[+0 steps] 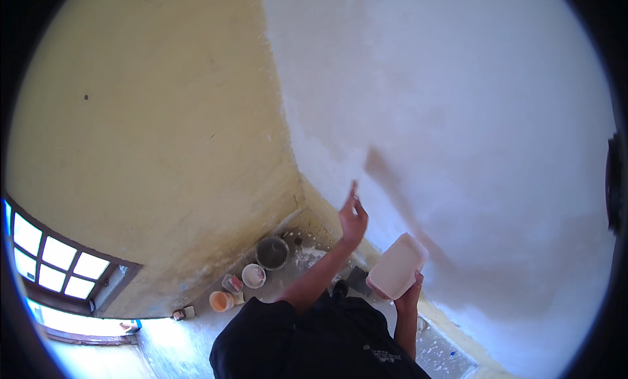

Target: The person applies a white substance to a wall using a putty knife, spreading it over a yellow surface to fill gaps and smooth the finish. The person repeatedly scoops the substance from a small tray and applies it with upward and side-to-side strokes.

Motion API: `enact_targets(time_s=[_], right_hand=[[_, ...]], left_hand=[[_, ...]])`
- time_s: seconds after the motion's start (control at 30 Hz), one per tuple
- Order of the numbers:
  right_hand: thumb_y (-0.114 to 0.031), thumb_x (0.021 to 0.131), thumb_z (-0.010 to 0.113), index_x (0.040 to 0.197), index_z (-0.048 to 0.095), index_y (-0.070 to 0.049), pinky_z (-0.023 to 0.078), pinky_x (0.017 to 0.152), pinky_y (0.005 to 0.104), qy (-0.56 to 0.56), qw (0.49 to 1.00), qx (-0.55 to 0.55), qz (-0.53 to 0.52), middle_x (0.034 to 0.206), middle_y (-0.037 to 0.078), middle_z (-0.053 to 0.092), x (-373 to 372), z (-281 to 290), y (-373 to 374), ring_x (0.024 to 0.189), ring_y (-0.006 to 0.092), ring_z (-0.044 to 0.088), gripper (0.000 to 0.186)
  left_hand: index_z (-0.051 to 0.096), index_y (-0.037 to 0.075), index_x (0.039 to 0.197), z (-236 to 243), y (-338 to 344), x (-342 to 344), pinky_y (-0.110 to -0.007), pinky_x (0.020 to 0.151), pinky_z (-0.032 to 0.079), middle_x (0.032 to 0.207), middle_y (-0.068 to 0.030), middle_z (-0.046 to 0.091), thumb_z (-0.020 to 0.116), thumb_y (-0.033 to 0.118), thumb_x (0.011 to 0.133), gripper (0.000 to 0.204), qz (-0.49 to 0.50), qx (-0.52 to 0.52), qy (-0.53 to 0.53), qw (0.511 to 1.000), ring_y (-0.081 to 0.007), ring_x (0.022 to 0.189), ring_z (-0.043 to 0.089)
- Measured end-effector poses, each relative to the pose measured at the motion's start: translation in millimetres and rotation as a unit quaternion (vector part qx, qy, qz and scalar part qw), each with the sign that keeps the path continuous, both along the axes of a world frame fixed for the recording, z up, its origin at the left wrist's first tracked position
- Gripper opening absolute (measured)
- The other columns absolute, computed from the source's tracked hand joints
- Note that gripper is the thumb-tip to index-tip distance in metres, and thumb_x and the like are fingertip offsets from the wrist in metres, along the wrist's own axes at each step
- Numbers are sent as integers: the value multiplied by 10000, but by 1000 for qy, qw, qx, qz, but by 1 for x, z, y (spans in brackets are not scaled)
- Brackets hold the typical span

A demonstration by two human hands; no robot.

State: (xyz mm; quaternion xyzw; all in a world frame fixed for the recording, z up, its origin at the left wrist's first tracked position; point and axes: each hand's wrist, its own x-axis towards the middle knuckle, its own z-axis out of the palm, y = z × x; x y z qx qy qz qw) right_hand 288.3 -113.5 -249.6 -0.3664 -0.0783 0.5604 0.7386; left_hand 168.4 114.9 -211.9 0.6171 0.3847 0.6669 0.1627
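My left hand (354, 222) is raised beside the wall near the corner, its fingers pressed together and pointing up. Something thin seems to stick up from the fingertips, but I cannot make out what it is. My right hand (410, 292) grips a pale rectangular tub (398, 268) by its near right edge, and a smooth whitish material shows in it. The white wall (477, 150) in front carries smoother, greyish patches. A shadow of an arm, broad at its upper end, falls across that wall to the right of my left hand.
A yellow wall (163, 117) meets the white one in a corner. Along its foot stand a dark bucket (272, 253), a white bucket (254, 275), a small clear container (231, 283) and an orange bucket (222, 301). A paned window (59, 255) is at left. White spots mark the floor (441, 353).
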Motion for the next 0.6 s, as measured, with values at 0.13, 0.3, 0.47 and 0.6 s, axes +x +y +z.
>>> enact_targets(time_s=[0.13, 0.3, 0.47, 0.6], right_hand=[[-413, 889, 527, 1395, 376, -29, 477, 1005, 443, 15, 1000, 5, -10, 1299, 150, 539, -8, 0, -1, 1184, 304, 563, 654], [-436, 900, 526, 1396, 368, -35, 479, 998, 453, 13, 999, 15, -25, 1287, 143, 545, -14, -5, -4, 1182, 303, 563, 657], [-438, 900, 519, 1395, 372, -42, 476, 1001, 455, 24, 999, -14, -39, 1289, 146, 544, -10, -14, -4, 1182, 306, 562, 651], [-432, 903, 509, 1392, 375, -38, 469, 1007, 463, 29, 999, 5, -40, 1289, 147, 544, -6, -14, -7, 1182, 309, 560, 643]], left_hand=[[494, -93, 1318, -12, 65, 13, -355, 924, 521, 1334, -279, 521, 467, -87, 895, 424, 68, -105, -30, 992, -391, 1159, 581], [325, -72, 1434, -68, 14, 56, -439, 951, 501, 1413, -344, 391, 474, -61, 855, 598, -52, -90, 138, 985, -430, 1293, 442], [561, -60, 1255, -151, -46, 8, -398, 761, 560, 1199, -280, 610, 488, -35, 873, 390, -116, -139, 78, 980, -397, 1000, 656], [653, -96, 955, -179, 36, -21, -445, 629, 499, 782, -259, 666, 542, 78, 860, 227, 94, -420, 86, 898, -377, 721, 668]])
